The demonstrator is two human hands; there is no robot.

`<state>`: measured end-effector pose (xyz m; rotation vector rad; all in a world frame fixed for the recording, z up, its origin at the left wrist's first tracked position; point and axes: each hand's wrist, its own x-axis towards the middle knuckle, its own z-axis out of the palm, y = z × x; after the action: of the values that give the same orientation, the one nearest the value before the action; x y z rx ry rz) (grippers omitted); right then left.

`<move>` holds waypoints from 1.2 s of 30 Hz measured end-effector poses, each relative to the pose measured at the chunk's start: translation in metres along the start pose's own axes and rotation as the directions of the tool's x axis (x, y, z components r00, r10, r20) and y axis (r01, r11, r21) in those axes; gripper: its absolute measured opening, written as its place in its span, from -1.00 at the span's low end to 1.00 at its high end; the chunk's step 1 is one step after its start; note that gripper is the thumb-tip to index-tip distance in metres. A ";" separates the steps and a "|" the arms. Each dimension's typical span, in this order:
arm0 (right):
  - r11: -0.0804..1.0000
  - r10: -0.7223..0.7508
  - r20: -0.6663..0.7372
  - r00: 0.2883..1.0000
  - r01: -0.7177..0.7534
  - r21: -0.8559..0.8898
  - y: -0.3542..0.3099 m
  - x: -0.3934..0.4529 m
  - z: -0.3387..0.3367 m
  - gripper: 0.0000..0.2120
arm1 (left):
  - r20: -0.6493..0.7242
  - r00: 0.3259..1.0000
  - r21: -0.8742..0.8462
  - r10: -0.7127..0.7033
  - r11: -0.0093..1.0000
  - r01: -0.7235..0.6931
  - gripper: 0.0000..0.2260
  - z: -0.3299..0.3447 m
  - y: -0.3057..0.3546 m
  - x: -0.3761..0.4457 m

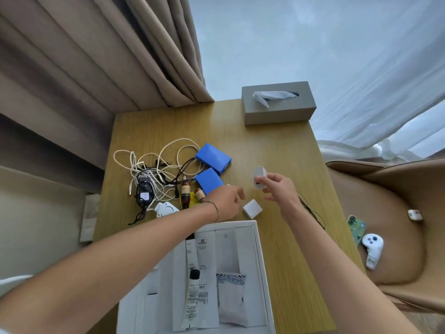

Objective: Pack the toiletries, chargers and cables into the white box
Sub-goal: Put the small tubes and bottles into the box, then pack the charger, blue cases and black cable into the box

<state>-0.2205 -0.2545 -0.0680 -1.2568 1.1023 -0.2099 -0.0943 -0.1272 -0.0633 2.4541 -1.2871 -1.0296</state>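
Table (277,150): wooden top carrying everything listed below.
White box (261,273): open, at the table's near edge; it holds flat sachets and a white tube with a black cap (192,294).
Tissue box (279,103): grey, at the far right corner.
Cables (154,169): white and black tangle with a black adapter (144,192), toward the left edge.
Blue packs (213,157): two, mid-table, beside the cables.
Brown bottles (185,192): two small ones, just behind the left wrist.
Right hand (279,189): fingers curled, pinching a white charger (259,175) lifted off the table, right of the blue packs.
Left hand (227,201): fingers bent loosely, nothing held; whether it touches the table I cannot tell.
White cube (252,208): a second charger, between the hands, just beyond the white box's far edge.
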 end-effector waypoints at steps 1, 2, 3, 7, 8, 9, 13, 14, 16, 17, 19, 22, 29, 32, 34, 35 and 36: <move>0.998 0.026 0.005 1.000 -0.027 0.064 0.001 -0.005 -0.006 -0.75 | 0.022 1.000 0.024 0.002 1.000 -0.003 -0.75 0.003 0.004 0.008; 0.992 0.052 0.005 0.999 -0.052 0.117 0.002 -0.011 -0.011 -0.78 | 0.049 0.999 0.045 0.004 0.999 -0.006 -0.72 0.006 0.008 0.014; 0.983 0.079 0.001 0.997 -0.079 0.164 0.004 -0.015 -0.015 -0.80 | 0.077 0.997 0.068 0.006 0.998 -0.011 -0.69 0.010 0.012 0.021; 0.939 0.150 0.008 0.989 -0.145 0.313 0.011 -0.031 -0.028 -0.76 | 0.152 0.988 0.215 0.028 0.975 -0.061 -0.60 0.026 0.020 0.039; 0.930 0.154 0.016 0.988 -0.151 0.337 0.013 -0.035 -0.031 -0.75 | 0.157 0.987 0.249 0.037 0.966 -0.076 -0.59 0.030 0.022 0.042; 0.923 0.157 0.023 0.987 -0.155 0.352 0.014 -0.038 -0.034 -0.73 | 0.157 0.986 0.281 0.049 0.955 -0.093 -0.60 0.032 0.025 0.044; 0.913 0.154 0.053 0.987 -0.162 0.373 0.015 -0.051 -0.041 -0.73 | 0.132 0.988 0.325 0.085 0.937 -0.125 -0.70 0.038 0.036 0.050; 0.912 0.148 0.064 0.987 -0.161 0.377 0.014 -0.055 -0.043 -0.73 | 0.120 0.989 0.301 0.084 0.946 -0.117 -0.73 0.037 0.038 0.051; 0.912 0.123 0.095 0.988 -0.150 0.382 0.011 -0.063 -0.045 -0.72 | 0.085 0.994 0.210 0.075 0.973 -0.091 -0.78 0.033 0.043 0.051; 0.913 0.109 0.112 0.988 -0.144 0.382 0.008 -0.068 -0.046 -0.69 | 0.062 0.995 0.157 0.073 0.984 -0.081 -0.79 0.029 0.045 0.050; 0.916 0.088 0.144 0.986 -0.137 0.377 0.001 -0.077 -0.045 -0.58 | -0.002 0.998 0.044 0.069 0.997 -0.068 -0.77 0.019 0.045 0.045; 0.926 0.046 0.197 0.979 -0.116 0.360 -0.012 -0.090 -0.043 -0.52 | -0.102 0.994 -0.148 0.039 0.988 -0.054 -0.74 -0.001 0.041 0.029; 0.986 -0.095 0.433 0.896 0.027 0.162 -0.032 -0.130 -0.020 -0.58 | -0.276 0.952 -0.457 -0.135 0.889 -0.006 -0.75 -0.049 0.006 -0.040; 0.975 -0.095 0.487 0.868 0.180 -0.132 -0.036 -0.145 -0.001 -0.58 | -0.317 0.926 -0.553 -0.206 0.833 -0.004 -0.78 -0.057 -0.013 -0.076; 0.922 -0.065 0.462 0.884 0.230 -0.311 -0.034 -0.152 0.014 -0.58 | -0.342 0.911 -0.582 -0.229 0.813 -0.014 -0.80 -0.058 -0.025 -0.099; 0.883 -0.064 0.458 0.887 0.264 -0.388 -0.031 -0.155 0.022 -0.55 | -0.349 0.907 -0.594 -0.236 0.804 -0.020 -0.80 -0.058 -0.030 -0.110; 0.828 -0.077 0.456 0.887 0.311 -0.466 -0.026 -0.158 0.030 -0.51 | -0.348 0.906 -0.609 -0.243 0.793 -0.021 -0.80 -0.057 -0.035 -0.119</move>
<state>-0.2669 -0.1393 0.0373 -1.8170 0.6596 0.2278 -0.0799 -0.0212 0.0222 2.0902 -0.5571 -0.7290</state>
